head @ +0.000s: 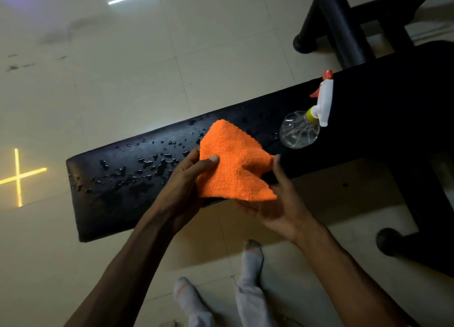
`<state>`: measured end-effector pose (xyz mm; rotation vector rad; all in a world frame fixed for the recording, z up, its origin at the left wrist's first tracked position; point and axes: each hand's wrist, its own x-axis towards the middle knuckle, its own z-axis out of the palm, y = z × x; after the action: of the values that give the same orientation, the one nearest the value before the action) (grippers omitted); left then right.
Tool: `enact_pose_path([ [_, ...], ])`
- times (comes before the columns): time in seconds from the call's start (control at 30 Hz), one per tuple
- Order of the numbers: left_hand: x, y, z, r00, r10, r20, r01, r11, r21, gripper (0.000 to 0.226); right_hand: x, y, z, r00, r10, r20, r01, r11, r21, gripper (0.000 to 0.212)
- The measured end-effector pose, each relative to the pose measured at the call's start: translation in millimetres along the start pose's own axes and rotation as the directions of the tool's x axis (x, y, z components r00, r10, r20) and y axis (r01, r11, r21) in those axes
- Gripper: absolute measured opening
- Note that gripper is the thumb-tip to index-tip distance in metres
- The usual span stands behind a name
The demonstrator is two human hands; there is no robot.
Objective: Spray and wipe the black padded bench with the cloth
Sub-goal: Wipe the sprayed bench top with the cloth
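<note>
Far left, the pale tiled floor (103, 85) carries a yellow cross-shaped light reflection (18, 176). The black padded bench (118, 191) runs diagonally from lower left to upper right; its left portion is covered in scattered water droplets (152, 164), unwiped. Over the bench's near edge, the left hand (186, 181) grips the left edge of the orange cloth (233, 167), thumb on top. The cloth is folded and held up between both hands, above the bench surface rather than pressed flat to it. The right hand (277, 203) supports the cloth from below and at its right corner, fingers closed on the fabric. Just right of the cloth, a clear spray bottle (301, 130) with a white and orange trigger head rests on the bench. Socked feet (250, 265) stand on the floor below. Upper right, the black frame (344, 26) rises.
</note>
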<state>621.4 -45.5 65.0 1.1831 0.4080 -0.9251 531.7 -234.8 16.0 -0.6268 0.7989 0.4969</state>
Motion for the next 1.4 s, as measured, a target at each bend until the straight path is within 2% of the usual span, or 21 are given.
enact_pose_path([
  [0.03, -2, -1, -6, 0.999, -0.015, -0.028, 0.016, 1.000, 0.021, 0.034, -1, 2, 7, 0.998, 0.004, 0.068, -0.010, 0.996, 0.089, 0.079],
  [0.1, -2, -5, -21, 0.995, -0.034, -0.092, 0.041, 0.996, 0.074, 0.027, 1, 2, 21, 0.998, -0.023, 0.066, 0.013, 0.989, 0.150, 0.065],
  [0.2, 4, -12, -47, 0.989, -0.004, -0.149, 0.026, 0.989, 0.148, 0.022, 7, 6, 39, 0.988, -0.146, -0.057, 0.141, 0.986, -0.084, 0.026],
  [0.3, 12, -16, -72, 0.973, 0.113, -0.203, -0.054, 0.960, 0.275, 0.028, 9, -4, 54, 0.929, -0.339, -0.148, 0.263, 0.886, -0.382, 0.020],
  [0.33, 15, -16, -80, 0.965, 0.153, -0.214, -0.073, 0.938, 0.340, 0.034, 10, -11, 59, 0.885, -0.439, -0.157, 0.291, 0.782, -0.551, 0.020],
  [0.4, 24, -16, -93, 0.946, 0.249, -0.207, -0.095, 0.823, 0.560, 0.042, 16, -27, 68, 0.756, -0.650, -0.072, 0.279, 0.420, -0.864, 0.019],
  [0.43, 28, -15, -99, 0.934, 0.297, -0.196, -0.097, 0.742, 0.664, 0.044, 20, -33, 72, 0.687, -0.727, -0.005, 0.237, 0.230, -0.944, 0.018],
  [0.5, 34, -13, -108, 0.914, 0.363, -0.180, -0.096, 0.624, 0.775, 0.047, 32, -39, 80, 0.599, -0.793, 0.112, 0.159, -0.020, -0.987, 0.015],
  [0.53, 36, -12, -112, 0.909, 0.380, -0.168, -0.098, 0.588, 0.803, 0.049, 39, -38, 85, 0.598, -0.786, 0.156, 0.125, -0.100, -0.987, 0.016],
  [0.57, 38, -12, -116, 0.907, 0.394, -0.149, -0.099, 0.544, 0.833, 0.050, 47, -36, 91, 0.640, -0.748, 0.177, 0.087, -0.158, -0.984, 0.017],
  [0.67, 45, -12, -129, 0.916, 0.391, -0.092, -0.076, 0.394, 0.916, 0.051, 70, -17, 97, 0.864, -0.482, 0.148, 0.006, -0.285, -0.958, 0.022],
  [0.7, 46, -13, -133, 0.919, 0.387, -0.077, -0.074, 0.361, 0.930, 0.052, 75, -11, 97, 0.895, -0.425, 0.137, -0.011, -0.327, -0.945, 0.025],
  [0.77, 49, -13, -138, 0.919, 0.393, -0.037, -0.090, 0.300, 0.950, 0.052, 81, -6, 96, 0.870, -0.474, 0.138, -0.030, -0.330, -0.944, 0.033],
  [0.9, 55, -15, -145, 0.905, 0.422, 0.056, -0.137, 0.165, 0.977, 0.049, 98, -14, 89, 0.731, -0.664, 0.160, -0.063, -0.299, -0.952, 0.030],
  [0.97, 59, -15, -148, 0.887, 0.455, 0.076, -0.143, 0.114, 0.983, 0.049, 110, -19, 84, 0.722, -0.673, 0.161, -0.053, -0.285, -0.957, 0.031],
  [1.03, 65, -17, -150, 0.864, 0.497, 0.077, -0.132, 0.075, 0.988, 0.051, 123, -19, 76, 0.743, -0.648, 0.165, -0.052, -0.302, -0.952, 0.047],
  [1.17, 74, -28, -155, 0.846, 0.530, 0.056, -0.077, 0.017, 0.997, 0.064, 150, -5, 58, 0.770, -0.598, 0.220, -0.086, -0.440, -0.894, 0.072],
  [1.3, 85, -44, -160, 0.831, 0.555, 0.033, -0.016, -0.035, 0.999, 0.073, 166, 11, 44, 0.684, -0.666, 0.298, -0.130, -0.513, -0.848, 0.075],
  [1.4, 89, -52, -160, 0.813, 0.582, 0.022, 0.005, -0.044, 0.999, 0.073, 174, -2, 32, 0.660, -0.660, 0.359, -0.129, -0.571, -0.811, 0.073],
])
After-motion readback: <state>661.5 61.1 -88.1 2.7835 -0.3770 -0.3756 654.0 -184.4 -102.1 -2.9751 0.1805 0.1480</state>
